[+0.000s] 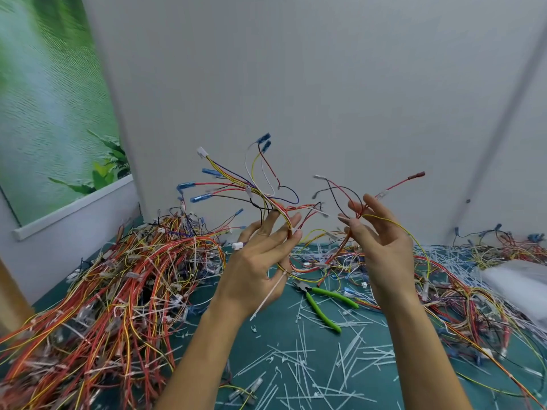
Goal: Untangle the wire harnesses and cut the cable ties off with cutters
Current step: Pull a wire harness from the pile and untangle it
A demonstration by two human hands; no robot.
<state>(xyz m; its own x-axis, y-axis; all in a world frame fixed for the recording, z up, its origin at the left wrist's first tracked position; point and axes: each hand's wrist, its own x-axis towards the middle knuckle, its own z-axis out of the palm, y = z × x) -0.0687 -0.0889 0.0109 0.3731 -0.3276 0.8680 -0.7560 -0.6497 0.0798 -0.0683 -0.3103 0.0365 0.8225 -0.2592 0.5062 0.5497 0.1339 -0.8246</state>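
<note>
Wires of one harness fan up and outward from two raised hands, ending in blue sleeved terminals and a white plug above the left hand. That hand pinches the harness between its upper fingertips, the other fingers stretched nearly straight, and the bundle runs down from the pinch toward the palm. A white cable tie sticks out below this grip, slanting down past the wrist, its upper end at the wires by the heel of the hand. The right hand, near the left and level with it, nips a few red and black strands of the harness between its fingertips, with the remaining fingers spread. A red wire with a brown terminal pokes out above this grip and a yellow wire loops away to its outer side. Below the gap between the two grips, the cutters lie flat on the green table, touched by neither hand. A large heap of harnesses sits below and outside the left grip, cut ties litter the table beneath both forearms, and more loose wires trail off beyond the right grip.
</note>
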